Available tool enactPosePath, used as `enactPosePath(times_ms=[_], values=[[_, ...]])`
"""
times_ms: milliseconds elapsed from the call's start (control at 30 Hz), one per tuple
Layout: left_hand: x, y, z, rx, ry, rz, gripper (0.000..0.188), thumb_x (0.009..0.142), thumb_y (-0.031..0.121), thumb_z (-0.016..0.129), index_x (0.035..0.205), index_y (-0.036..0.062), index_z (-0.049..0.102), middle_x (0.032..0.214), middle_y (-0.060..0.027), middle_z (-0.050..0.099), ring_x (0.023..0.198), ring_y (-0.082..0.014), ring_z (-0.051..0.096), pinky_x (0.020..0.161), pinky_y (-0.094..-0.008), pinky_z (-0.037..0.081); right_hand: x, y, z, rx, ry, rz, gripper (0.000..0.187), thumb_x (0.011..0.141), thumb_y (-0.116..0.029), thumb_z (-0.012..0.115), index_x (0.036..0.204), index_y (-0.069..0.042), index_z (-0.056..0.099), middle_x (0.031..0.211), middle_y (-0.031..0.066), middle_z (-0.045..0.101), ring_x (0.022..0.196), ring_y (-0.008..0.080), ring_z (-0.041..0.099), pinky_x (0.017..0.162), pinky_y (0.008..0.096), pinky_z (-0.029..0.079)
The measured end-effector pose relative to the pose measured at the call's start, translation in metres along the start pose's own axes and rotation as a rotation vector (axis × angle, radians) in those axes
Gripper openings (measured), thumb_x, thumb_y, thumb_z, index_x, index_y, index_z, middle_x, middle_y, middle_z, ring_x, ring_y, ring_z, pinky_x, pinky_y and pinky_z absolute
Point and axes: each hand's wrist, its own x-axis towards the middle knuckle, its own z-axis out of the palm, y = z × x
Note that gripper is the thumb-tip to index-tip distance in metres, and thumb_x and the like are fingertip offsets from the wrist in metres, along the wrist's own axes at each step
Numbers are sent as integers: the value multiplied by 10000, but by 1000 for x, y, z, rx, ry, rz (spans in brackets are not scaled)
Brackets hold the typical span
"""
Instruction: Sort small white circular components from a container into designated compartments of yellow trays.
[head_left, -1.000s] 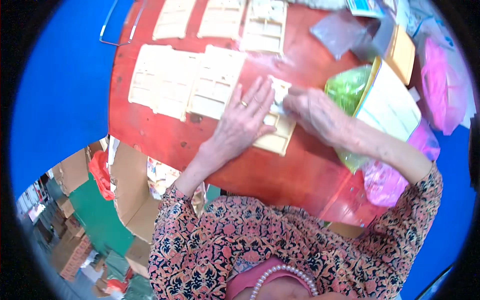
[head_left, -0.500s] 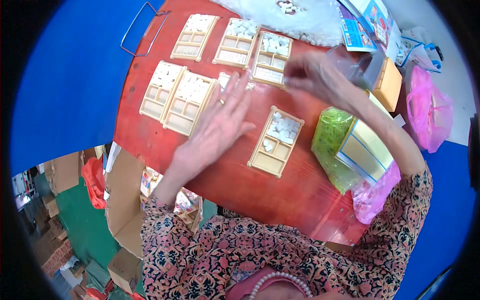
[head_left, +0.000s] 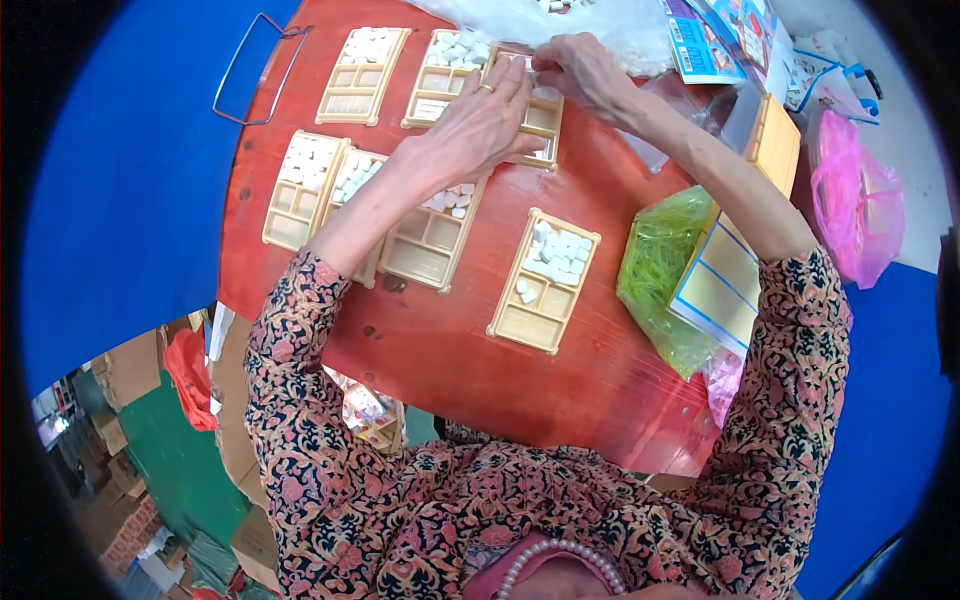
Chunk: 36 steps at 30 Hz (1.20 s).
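My left hand (head_left: 478,118) reaches to the far row with its fingers stretched out, palm down. Its fingertips lie at the left side of the far right cream tray (head_left: 541,118), which both hands partly cover. Over that tray's far end bends my right hand (head_left: 583,72), its fingers curled together; what they hold, if anything, is hidden. Left of it stand a far middle tray (head_left: 428,82) and a far left tray (head_left: 352,78), both with white cubes. A nearer row has three trays (head_left: 292,200), the middle one partly under my left forearm. Another tray (head_left: 530,328) with white cubes stands alone, nearer me.
A clear plastic bag (head_left: 620,35) with white pieces lies at the table's far edge. On the right are a green-filled clear bag (head_left: 665,270), a yellow box (head_left: 777,145) and a pink bag (head_left: 855,195). A wire handle (head_left: 250,75) juts out at the left edge.
My left hand has moved away from me and right, from the nearer row to the far right tray. My right hand has shifted left and farther away, over the same tray.
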Motion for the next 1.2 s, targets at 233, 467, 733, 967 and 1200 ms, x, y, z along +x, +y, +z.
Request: enactPosePath(times_ms=[233,467,733,967,1200], values=[[4,7,-2,30,-54,-58,703,927,348,544,1392,-107,278,1505,-275,207,1409,-388,213,1136,-516,226,-7,12,-13,113,-16,164,210,767,-86,682,932,35,638,796,191,655,708,283,642,679,350,496],[15,2,14,112,16,20,805,914,472,516,1376,-148,292,1461,-314,282,1392,-407,252,1137,-484,227,-10,9,-1,77,32,128,182,754,-82,667,901,23,648,798,218,648,754,358,640,694,412,499],[15,-2,13,163,19,76,745,927,442,512,1348,-148,339,1421,-321,334,1348,-418,324,1125,-478,251,-10,8,1,23,15,55,122,754,-58,611,841,23,631,809,248,635,798,437,617,701,472,495],[12,1,11,16,22,31,649,927,330,546,1350,-109,323,1441,-303,306,1368,-402,289,1144,-462,227,-16,14,-1,106,23,175,182,742,-93,656,872,32,631,771,209,623,746,334,618,679,412,487],[13,2,12,32,43,60,681,909,358,573,1317,-139,346,1411,-346,321,1328,-444,336,1111,-482,273,-19,25,-6,217,-131,362,161,791,-125,694,845,11,627,707,84,634,629,163,604,578,309,496]])
